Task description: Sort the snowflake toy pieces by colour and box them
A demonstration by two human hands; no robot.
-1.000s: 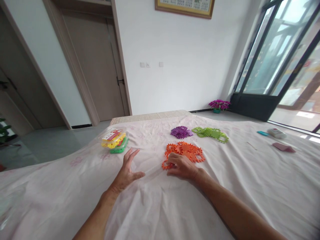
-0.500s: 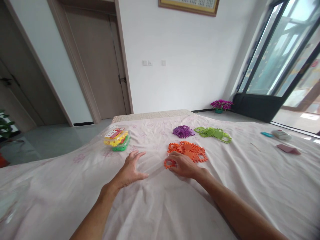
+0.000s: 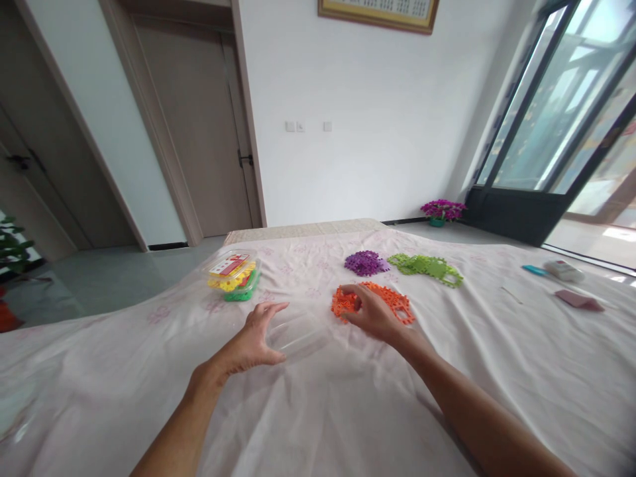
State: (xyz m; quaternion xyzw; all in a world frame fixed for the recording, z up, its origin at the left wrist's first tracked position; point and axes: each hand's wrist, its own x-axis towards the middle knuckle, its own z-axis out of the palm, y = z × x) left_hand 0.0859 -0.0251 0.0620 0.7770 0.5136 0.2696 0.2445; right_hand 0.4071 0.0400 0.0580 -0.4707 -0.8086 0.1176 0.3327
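My left hand (image 3: 253,338) is curved in a wide C, thumb and fingers on either side of a see-through plastic box (image 3: 304,334) whose outline is faint against the cloth. My right hand (image 3: 372,313) lies over a heap of orange gear-edged plastic pieces (image 3: 395,301), thumb and fingers bent around the pieces at its left side. Its fingertips are partly hidden among them. Behind the orange heap are a purple heap (image 3: 365,263) and a spread of green pieces (image 3: 430,266) of the same kind.
Stacked clear boxes with yellow and green pieces (image 3: 233,278) stand at the left. On the right are a pink cloth-like item (image 3: 579,299), a white packet (image 3: 564,270) and a blue item (image 3: 534,270). A wrinkled pale cloth (image 3: 308,424) covers the surface.
My right hand has moved up, and the orange pieces at the near left have shifted back against the heap. My left hand has drifted slightly left, with the clear box.
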